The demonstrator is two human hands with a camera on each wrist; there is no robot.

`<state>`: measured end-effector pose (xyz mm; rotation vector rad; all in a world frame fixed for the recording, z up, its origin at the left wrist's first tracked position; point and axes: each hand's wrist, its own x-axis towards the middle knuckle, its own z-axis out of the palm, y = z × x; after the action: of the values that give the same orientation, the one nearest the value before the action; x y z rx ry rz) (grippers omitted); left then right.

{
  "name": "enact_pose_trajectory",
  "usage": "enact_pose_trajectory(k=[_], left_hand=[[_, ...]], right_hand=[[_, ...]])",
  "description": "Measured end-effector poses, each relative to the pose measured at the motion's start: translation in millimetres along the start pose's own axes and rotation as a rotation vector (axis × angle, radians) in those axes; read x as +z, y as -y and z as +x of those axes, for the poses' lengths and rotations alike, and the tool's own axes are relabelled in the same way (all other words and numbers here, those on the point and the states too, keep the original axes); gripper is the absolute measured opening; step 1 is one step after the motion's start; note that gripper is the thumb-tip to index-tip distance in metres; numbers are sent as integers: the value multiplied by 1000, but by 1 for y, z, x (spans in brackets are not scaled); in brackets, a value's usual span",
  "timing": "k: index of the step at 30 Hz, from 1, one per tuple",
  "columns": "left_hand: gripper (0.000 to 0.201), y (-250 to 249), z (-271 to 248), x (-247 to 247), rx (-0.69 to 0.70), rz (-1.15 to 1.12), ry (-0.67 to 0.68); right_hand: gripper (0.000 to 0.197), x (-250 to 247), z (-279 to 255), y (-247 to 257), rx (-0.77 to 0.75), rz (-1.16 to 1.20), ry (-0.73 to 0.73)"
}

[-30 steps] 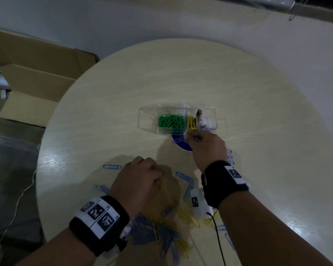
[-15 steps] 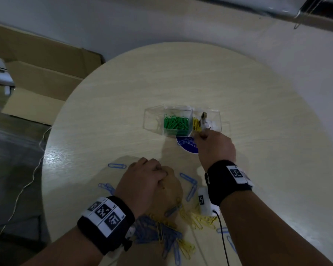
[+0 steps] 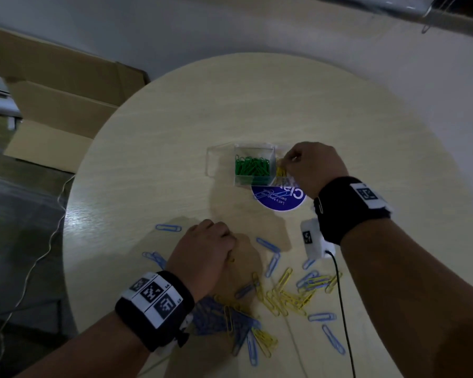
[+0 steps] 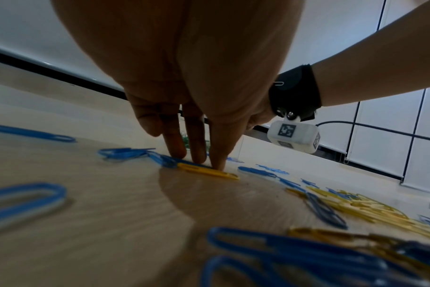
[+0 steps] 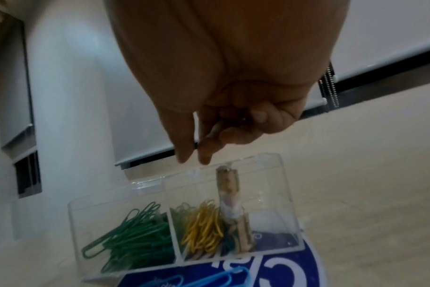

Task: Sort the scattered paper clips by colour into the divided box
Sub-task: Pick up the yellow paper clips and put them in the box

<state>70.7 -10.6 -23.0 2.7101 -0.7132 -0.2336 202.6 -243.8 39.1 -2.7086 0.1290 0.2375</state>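
Table (image 3: 271, 105): round, pale wood grain, carries all items below. Divided box (image 3: 253, 148): clear plastic, near the table's middle, its long axis running left to right across the person's view, open side up; the landmark for this entry. Blue round sticker (image 3: 279, 199): flat on the table, touching the box's near wall. Green clips (image 3: 252, 166): heaped in one compartment. Yellow clips in box (image 5: 204, 227): heaped in the next compartment to the right, beside an upright paper-wrapped divider piece (image 5: 230, 196). Right hand (image 3: 311, 165): above the yellow compartment, thumb and forefinger tips close together pointing down, other fingers curled; whether a clip is pinched between them cannot be told. Left hand (image 3: 205, 252): well nearer the person than the box, fingers straight, tips pressing one loose yellow clip (image 4: 207, 171) flat on the table, its long axis running left to right in the wrist view. Scattered clips (image 3: 284, 296): blue and yellow mixed, nearer the person than the box, lying at all angles. Step judged: yellow drop-off at the box, with the next yellow clip being secured. Next move calls for lifting that flat clip by an edge and carrying it to the yellow compartment; no blue appears sorted yet.
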Motion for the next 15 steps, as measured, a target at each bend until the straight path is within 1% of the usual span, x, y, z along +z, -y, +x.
enact_pose_trajectory(k=[2, 3, 4, 7, 9, 12, 14, 15], left_hand=[[15, -1, 0, 0, -12, -14, -9], [16, -1, 0, 0, -19, -16, -14], [14, -2, -1, 0, -25, -13, -11], [9, -4, -5, -1, -23, -5, -11], [12, -5, -8, 0, -16, -9, -16], [14, -6, -10, 1, -4, -2, -23], [12, -6, -11, 1, -4, 2, -16], [11, -6, -13, 1, -6, 9, -14]], right_hand=[[15, -1, -1, -6, 10, 52, -106], [15, 0, -4, -11, -8, 44, -158], [16, 4, -8, -16, -36, 2, -177], [24, 18, -25, -28, -40, -135, -128], [24, 22, -33, -32, -63, -112, -134], [26, 22, -45, -30, -147, -44, -144], [26, 23, -54, -32, -145, 11, -145], [24, 24, -59, -35, -142, 19, -169]])
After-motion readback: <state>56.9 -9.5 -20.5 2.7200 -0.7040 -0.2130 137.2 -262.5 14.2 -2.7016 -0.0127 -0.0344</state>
